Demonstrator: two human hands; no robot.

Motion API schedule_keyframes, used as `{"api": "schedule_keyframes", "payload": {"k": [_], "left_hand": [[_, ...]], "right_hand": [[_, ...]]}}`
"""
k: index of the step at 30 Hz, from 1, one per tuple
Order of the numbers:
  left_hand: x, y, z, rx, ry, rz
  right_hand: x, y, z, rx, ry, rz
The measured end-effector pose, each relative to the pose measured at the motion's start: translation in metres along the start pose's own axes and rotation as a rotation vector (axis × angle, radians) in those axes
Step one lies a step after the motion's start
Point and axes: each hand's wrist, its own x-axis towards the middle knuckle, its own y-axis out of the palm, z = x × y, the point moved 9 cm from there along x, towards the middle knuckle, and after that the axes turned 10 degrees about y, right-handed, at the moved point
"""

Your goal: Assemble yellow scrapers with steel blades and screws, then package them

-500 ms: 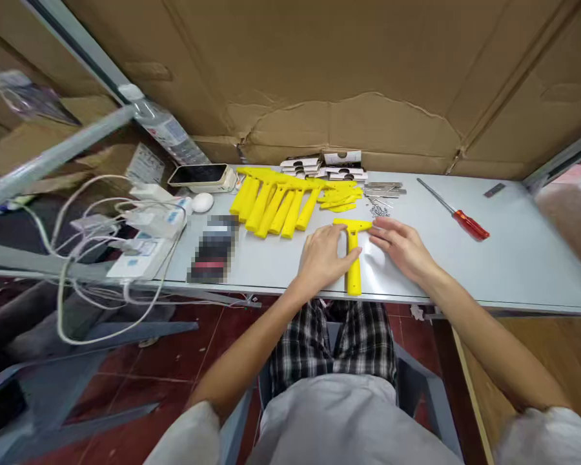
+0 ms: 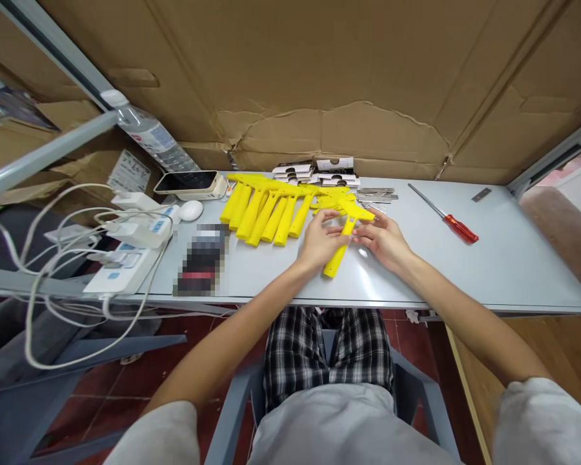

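A yellow plastic scraper handle (image 2: 339, 252) is lifted at its head end over the grey table (image 2: 513, 271), its grip slanting down to the left. My left hand (image 2: 319, 240) holds it from the left near the head. My right hand (image 2: 383, 240) grips the head from the right. Behind my hands lies a row of several more yellow handles (image 2: 266, 210) and a small heap of yellow covers (image 2: 336, 196). Thin metal blades (image 2: 377, 193) rest just beyond my right hand.
A red-handled screwdriver (image 2: 445, 214) lies to the right. Small white card boxes (image 2: 314, 170) stand at the back against a cardboard wall (image 2: 319, 77). A phone (image 2: 190, 183), a white mouse-like object (image 2: 190, 209), power strips with cables (image 2: 121, 258) and a water bottle (image 2: 148, 134) crowd the left.
The yellow handle lay flat on the table under both hands; now both hands have raised its head end and tilted it, moving slightly farther from the table's front edge.
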Motion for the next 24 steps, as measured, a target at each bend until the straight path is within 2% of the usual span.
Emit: {"api": "schedule_keyframes", "payload": {"k": [3, 5, 8, 10, 12, 14, 16, 18, 20, 24], "left_hand": [[0.012, 0.014, 0.009, -0.225, -0.152, -0.008], [0.016, 0.032, 0.011, -0.323, -0.225, 0.11], [0.017, 0.049, 0.006, -0.362, -0.232, 0.297], [0.019, 0.047, 0.006, -0.346, -0.232, 0.322], [0.02, 0.04, 0.01, -0.306, -0.27, 0.315], [0.02, 0.031, 0.014, -0.256, -0.308, 0.296], [0.018, 0.024, 0.015, -0.21, -0.312, 0.291], [0.016, 0.021, 0.012, -0.182, -0.291, 0.296], [0.013, 0.02, 0.011, -0.168, -0.295, 0.302], [0.01, 0.017, 0.009, -0.169, -0.317, 0.242]], "right_hand": [[0.012, 0.003, 0.006, -0.08, 0.011, 0.081], [0.017, 0.003, 0.008, -0.099, 0.011, 0.099], [0.024, 0.001, 0.012, -0.151, 0.02, 0.13], [0.03, -0.004, 0.022, -0.279, 0.011, 0.157], [0.038, -0.017, 0.042, -0.502, -0.065, 0.131], [0.047, -0.037, 0.073, -0.79, -0.229, 0.029], [0.053, -0.051, 0.102, -1.098, -0.463, -0.066], [0.06, -0.065, 0.118, -1.28, -0.599, -0.162], [0.066, -0.074, 0.122, -1.378, -0.645, -0.226], [0.076, -0.078, 0.108, -1.497, -0.61, -0.214]]}}
